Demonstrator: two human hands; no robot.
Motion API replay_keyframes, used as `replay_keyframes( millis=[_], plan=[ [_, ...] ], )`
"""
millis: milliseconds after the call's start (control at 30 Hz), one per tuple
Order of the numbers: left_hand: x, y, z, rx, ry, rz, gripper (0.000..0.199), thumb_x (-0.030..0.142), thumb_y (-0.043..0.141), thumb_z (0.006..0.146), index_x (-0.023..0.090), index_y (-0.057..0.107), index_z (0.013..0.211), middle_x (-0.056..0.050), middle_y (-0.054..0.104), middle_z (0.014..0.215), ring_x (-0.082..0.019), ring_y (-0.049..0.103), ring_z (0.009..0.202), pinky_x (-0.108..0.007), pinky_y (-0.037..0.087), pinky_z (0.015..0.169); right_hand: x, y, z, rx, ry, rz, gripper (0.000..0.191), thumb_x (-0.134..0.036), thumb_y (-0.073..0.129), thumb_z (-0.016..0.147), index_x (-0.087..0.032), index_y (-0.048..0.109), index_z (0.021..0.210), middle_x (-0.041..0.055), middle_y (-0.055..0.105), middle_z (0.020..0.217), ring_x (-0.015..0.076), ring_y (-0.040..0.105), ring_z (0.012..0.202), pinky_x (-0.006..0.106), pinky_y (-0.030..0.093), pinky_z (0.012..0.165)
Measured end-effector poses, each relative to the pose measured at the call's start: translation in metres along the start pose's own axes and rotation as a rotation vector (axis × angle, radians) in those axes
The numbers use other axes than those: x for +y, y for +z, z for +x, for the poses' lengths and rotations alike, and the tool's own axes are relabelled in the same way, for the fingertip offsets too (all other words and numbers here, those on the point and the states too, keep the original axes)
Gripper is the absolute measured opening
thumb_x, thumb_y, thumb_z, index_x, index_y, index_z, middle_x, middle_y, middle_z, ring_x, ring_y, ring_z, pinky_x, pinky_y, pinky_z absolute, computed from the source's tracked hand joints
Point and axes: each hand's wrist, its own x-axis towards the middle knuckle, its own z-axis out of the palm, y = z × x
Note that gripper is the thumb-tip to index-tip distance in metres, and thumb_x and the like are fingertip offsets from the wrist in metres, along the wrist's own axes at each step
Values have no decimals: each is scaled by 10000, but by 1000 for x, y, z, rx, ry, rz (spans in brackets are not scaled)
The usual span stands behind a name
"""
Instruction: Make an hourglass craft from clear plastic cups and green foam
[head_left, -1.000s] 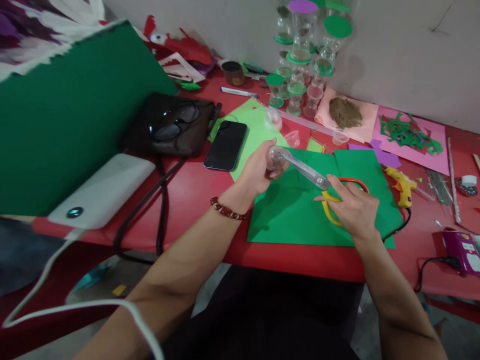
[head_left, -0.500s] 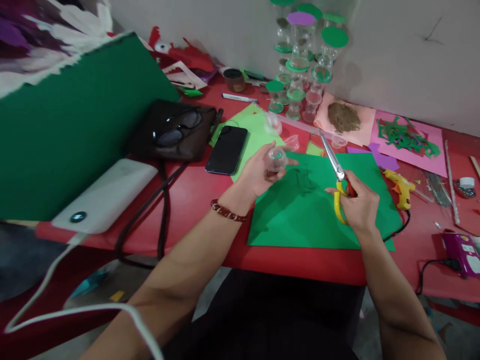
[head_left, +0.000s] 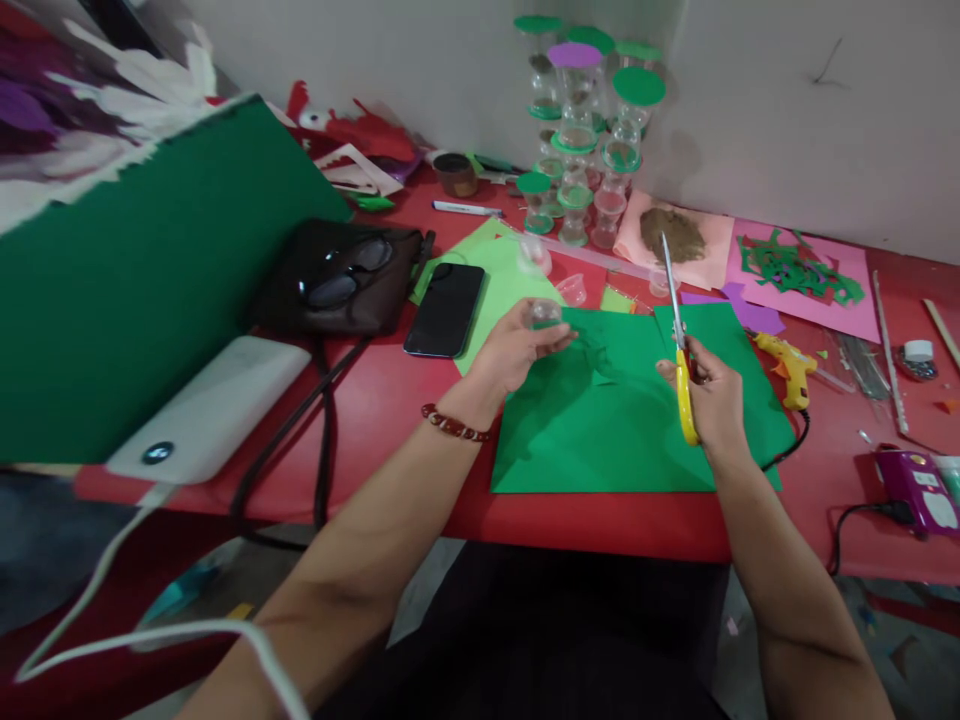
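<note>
My left hand (head_left: 514,350), with a beaded bracelet at the wrist, is closed around a small clear plastic cup (head_left: 545,314). It hovers over the upper left part of a green sheet (head_left: 615,445). My right hand (head_left: 716,402) grips scissors (head_left: 684,395) by their yellow handles, over the right side of the same sheet. The blades point away from me and look closed or nearly so. A slit or overlapping edge runs down from the sheet's far side near the blades. Another clear cup (head_left: 572,290) lies just beyond the sheet.
Stacked clear cups with green and purple discs (head_left: 576,140) stand against the wall. Brown grains (head_left: 671,235) and green paper shreds (head_left: 799,270) lie on pink sheets. A yellow glue gun (head_left: 787,368) is at right. A phone (head_left: 445,310), dark bag (head_left: 337,310) and power bank (head_left: 210,410) are left.
The scissors have swung to point more straight away from me. My left hand has turned, tipping the cup, and its fingers have drawn in. The view has shifted slightly.
</note>
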Motion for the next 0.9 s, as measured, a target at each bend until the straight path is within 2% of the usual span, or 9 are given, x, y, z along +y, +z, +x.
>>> replay_keyframes(
  millis=[100,233,333,400,500,633,733,800,900],
  plan=[
    [-4,-2,2,53,139,283,377,189,861,703,218,643,1009,-16,683,931,-211,721,906,-422,588,947,1,1,2,9,2,24,456,-516,879,688,-210,810,1020,-27,613,775,128,453,691,263,392,610],
    [-5,-6,4,202,392,888,438,260,873,724,230,740,1140,-119,640,1283,-348,555,1334,-565,391,1212,1,2,3,-17,66,111,467,-498,908,670,-222,796,1029,-44,609,760,105,445,648,243,369,565],
    [-2,-10,4,195,295,1122,635,280,886,719,217,718,1328,-178,574,1434,-413,453,1441,-591,354,1229,1,3,3,-52,135,217,425,-513,907,693,-230,768,978,-76,502,645,79,368,538,232,292,466],
    [4,-12,4,179,227,1108,659,315,849,764,220,684,1396,-176,598,1436,-401,495,1407,-570,403,1195,1,3,3,-62,185,316,454,-540,913,688,-237,745,981,-97,451,605,64,342,478,223,267,419],
    [19,-8,5,181,311,1082,524,348,740,871,242,691,1382,-136,661,1418,-357,554,1363,-540,419,1187,2,4,4,-63,265,458,523,-591,917,676,-239,709,1002,-109,474,601,49,375,428,204,288,378],
    [28,20,16,64,447,1265,461,192,642,900,268,717,1348,-88,693,1427,-320,546,1392,-545,332,1251,1,6,7,-41,350,575,538,-611,921,681,-227,648,941,-106,519,587,43,425,407,186,331,368],
    [18,44,35,102,401,1308,517,108,622,849,251,725,1335,-136,568,1564,-403,466,1441,-627,343,1207,1,6,8,-28,362,599,539,-610,920,686,-228,626,926,-111,512,565,42,422,396,183,340,366],
    [9,53,50,77,360,1064,368,62,633,789,193,783,1098,-186,663,1375,-429,533,1349,-688,323,1183,0,6,7,-36,343,578,507,-598,908,712,-233,618,912,-108,512,565,48,420,392,196,332,351],
    [8,52,66,72,437,870,153,58,625,780,189,697,745,-153,712,1006,-380,634,1141,-677,342,1163,-1,4,6,-62,319,564,499,-574,918,705,-231,644,941,-106,519,587,52,426,396,209,327,334]
  ],
)
